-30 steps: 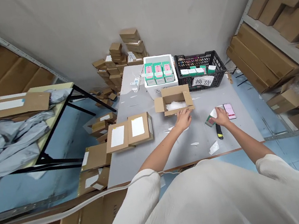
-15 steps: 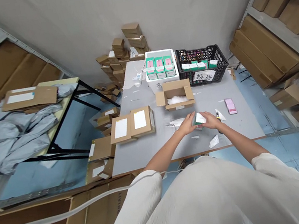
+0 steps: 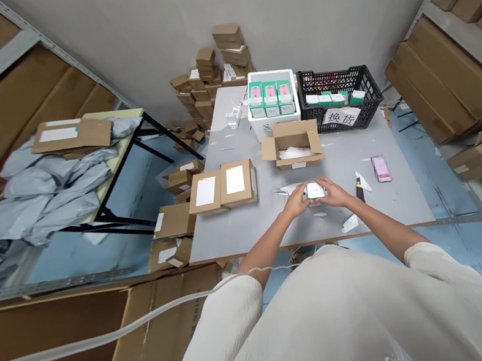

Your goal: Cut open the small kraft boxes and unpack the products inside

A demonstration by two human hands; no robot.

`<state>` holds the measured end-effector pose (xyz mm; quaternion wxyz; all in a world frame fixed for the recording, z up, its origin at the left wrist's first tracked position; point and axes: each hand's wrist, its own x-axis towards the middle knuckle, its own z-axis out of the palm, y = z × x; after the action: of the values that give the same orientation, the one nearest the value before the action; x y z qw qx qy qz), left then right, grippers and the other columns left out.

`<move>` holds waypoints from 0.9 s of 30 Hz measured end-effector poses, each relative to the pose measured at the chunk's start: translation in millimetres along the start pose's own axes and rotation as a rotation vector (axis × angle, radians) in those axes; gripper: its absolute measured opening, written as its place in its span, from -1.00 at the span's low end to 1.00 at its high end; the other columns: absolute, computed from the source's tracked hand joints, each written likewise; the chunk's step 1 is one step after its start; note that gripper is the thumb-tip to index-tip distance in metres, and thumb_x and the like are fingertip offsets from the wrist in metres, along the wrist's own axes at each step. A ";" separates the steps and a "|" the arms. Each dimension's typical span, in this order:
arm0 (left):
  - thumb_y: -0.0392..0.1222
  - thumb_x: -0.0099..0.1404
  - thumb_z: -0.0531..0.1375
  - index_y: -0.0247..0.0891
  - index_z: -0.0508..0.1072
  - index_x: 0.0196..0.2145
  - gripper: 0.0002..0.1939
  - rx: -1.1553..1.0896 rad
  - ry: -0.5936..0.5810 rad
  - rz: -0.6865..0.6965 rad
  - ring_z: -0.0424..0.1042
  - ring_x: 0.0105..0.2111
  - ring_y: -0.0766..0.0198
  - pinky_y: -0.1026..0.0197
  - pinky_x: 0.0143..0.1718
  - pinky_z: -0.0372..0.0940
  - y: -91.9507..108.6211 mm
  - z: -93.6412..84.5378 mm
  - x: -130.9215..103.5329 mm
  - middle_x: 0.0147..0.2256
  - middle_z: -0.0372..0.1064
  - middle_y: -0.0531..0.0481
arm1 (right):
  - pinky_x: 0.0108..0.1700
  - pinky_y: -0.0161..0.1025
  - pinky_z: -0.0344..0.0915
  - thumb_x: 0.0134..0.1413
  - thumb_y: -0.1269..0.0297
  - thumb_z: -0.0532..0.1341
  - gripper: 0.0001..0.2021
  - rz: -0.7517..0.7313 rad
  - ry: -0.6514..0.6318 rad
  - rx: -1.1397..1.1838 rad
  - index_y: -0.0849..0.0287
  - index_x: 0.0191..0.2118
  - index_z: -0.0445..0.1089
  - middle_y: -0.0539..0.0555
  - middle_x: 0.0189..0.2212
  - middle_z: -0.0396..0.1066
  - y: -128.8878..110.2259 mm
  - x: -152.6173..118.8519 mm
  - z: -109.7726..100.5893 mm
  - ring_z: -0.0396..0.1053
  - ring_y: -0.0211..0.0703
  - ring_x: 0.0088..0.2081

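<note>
Between my two hands is a small green-and-white box (image 3: 315, 191), its white end facing up towards me. My left hand (image 3: 297, 200) grips its left side, and my right hand (image 3: 335, 193) is closed round its right side. Just beyond stands an open cardboard carton (image 3: 298, 161) with white packing inside. Right of my right hand lies a black-and-yellow utility knife (image 3: 359, 189), beside a white paper scrap (image 3: 364, 182). A crumpled clear-and-white piece (image 3: 350, 223) rests near the table's front edge.
At the back of the grey table (image 3: 249, 229) stand a white bin (image 3: 276, 119) of green-and-pink boxes and a black crate (image 3: 366, 97). Two closed cartons (image 3: 235, 185) sit left, a pink item (image 3: 381, 169) right. Grey parcels (image 3: 53, 201) cover the left-hand table.
The small box has been turned so its white end faces up squarely between my hands. My right hand has shifted away from the knife, which now shows more fully. The view has swung slightly left.
</note>
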<state>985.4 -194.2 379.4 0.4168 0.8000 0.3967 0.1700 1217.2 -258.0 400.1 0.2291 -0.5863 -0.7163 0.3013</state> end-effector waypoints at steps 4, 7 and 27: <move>-0.24 0.20 0.43 -0.13 0.32 0.38 -0.17 -0.012 0.006 0.006 0.53 0.08 -0.03 -0.10 0.21 0.43 -2.5 2.2 3.1 0.31 0.37 -0.20 | 0.38 0.09 0.33 0.20 0.15 0.41 -0.28 0.002 0.036 -0.031 0.05 0.45 0.32 0.26 0.41 0.29 5.2 -5.8 -1.8 0.30 0.21 0.40; -0.23 0.19 0.44 -0.15 0.34 0.38 -0.18 -0.021 0.013 0.001 0.52 0.12 -0.04 -0.11 0.25 0.41 -0.4 3.9 5.3 0.34 0.34 -0.21 | 0.38 0.08 0.33 0.21 0.16 0.41 -0.31 0.004 0.028 -0.066 0.06 0.43 0.35 0.26 0.39 0.32 8.0 -8.0 -3.9 0.32 0.20 0.39; -0.20 0.19 0.45 0.03 -0.07 0.60 0.19 -0.093 -0.023 -0.095 0.54 0.15 -0.05 -0.02 0.16 0.43 21.4 -8.2 -0.9 0.39 0.35 -0.17 | 0.10 -0.02 0.46 0.53 -0.09 0.04 -0.56 0.156 0.114 -0.100 0.00 0.20 0.50 0.14 0.03 0.63 -9.3 6.1 -24.9 0.56 0.11 0.05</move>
<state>990.4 -197.8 401.4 0.4657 0.7619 0.4212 0.1589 1226.4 -249.1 424.3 0.2159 -0.6669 -0.6685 0.2484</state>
